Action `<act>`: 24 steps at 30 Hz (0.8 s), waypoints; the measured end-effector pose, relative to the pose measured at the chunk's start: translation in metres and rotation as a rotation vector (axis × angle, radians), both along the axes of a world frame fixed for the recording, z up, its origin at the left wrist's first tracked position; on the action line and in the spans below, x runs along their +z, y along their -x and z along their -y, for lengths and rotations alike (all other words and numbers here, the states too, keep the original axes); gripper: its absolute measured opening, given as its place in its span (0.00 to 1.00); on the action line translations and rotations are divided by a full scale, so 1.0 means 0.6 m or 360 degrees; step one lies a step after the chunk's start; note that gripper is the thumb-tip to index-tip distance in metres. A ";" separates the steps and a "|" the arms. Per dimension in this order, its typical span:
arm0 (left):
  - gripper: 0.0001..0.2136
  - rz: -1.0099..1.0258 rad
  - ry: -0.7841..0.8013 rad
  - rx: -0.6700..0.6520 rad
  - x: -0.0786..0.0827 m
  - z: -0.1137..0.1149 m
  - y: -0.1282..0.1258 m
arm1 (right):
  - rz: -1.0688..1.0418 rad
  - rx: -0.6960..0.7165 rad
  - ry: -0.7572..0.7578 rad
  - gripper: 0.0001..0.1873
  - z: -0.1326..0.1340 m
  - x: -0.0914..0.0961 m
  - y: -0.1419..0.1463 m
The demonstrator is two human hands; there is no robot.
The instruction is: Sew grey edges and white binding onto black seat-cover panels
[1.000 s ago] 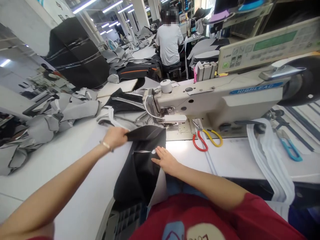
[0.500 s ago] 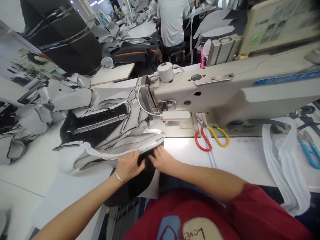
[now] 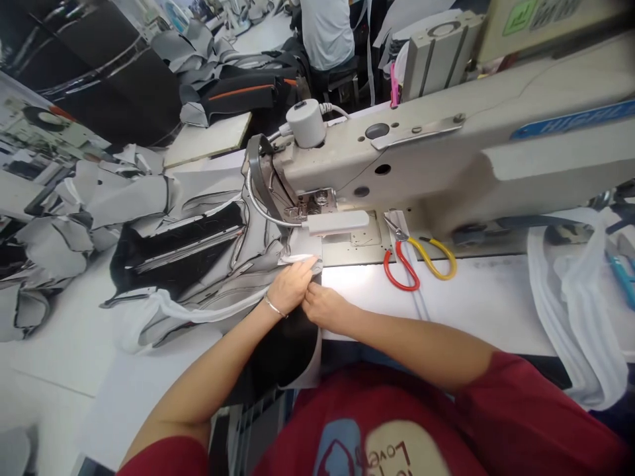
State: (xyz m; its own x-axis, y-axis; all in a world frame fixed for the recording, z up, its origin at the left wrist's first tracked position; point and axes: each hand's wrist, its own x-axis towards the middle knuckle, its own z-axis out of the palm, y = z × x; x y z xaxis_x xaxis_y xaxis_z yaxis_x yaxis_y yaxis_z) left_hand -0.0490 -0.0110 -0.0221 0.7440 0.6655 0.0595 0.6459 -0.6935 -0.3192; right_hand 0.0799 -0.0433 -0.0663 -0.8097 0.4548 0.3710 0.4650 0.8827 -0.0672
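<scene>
My left hand (image 3: 291,285) pinches the corner of a grey and white fabric piece (image 3: 208,264) just left of the needle area of the sewing machine (image 3: 421,152). Touching it from the right, my right hand (image 3: 322,305) has its fingers curled onto the same corner, over a black fabric panel (image 3: 282,350) that hangs off the table's front edge. Both hands are closed on the fabric edges. The machine's small lamp (image 3: 337,222) lights the plate right beside them.
Red and yellow handled scissors (image 3: 414,261) lie right of the hands. White strips (image 3: 575,304) drape over the table at the right, near blue snips (image 3: 624,274). Grey fabric piles (image 3: 74,218) fill the left. Another person (image 3: 325,33) sits at the back.
My left hand brought grey and white fabric over the black panel, then both hands slid forward together toward the needle. The camera leaned closer to the machine.
</scene>
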 end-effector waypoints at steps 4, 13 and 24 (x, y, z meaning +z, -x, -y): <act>0.11 0.0087 0.0071 -0.0063 -0.010 -0.002 0.013 | -0.0018 -0.0020 -0.0020 0.14 0.003 -0.006 0.004; 0.14 0.0115 0.0248 -0.0151 -0.019 -0.008 0.017 | 0.0017 -0.0031 0.0038 0.15 0.003 -0.004 0.002; 0.13 0.0358 0.0544 0.0046 -0.023 -0.012 0.015 | 0.0062 -0.0033 0.0028 0.15 0.008 0.008 -0.003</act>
State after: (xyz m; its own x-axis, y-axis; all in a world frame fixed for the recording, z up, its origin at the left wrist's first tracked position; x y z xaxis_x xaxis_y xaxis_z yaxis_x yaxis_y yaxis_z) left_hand -0.0582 -0.0037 -0.0360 0.7183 0.6957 -0.0095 0.6941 -0.7156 0.0780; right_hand 0.0818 -0.0482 -0.0615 -0.8135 0.4780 0.3314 0.4860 0.8716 -0.0642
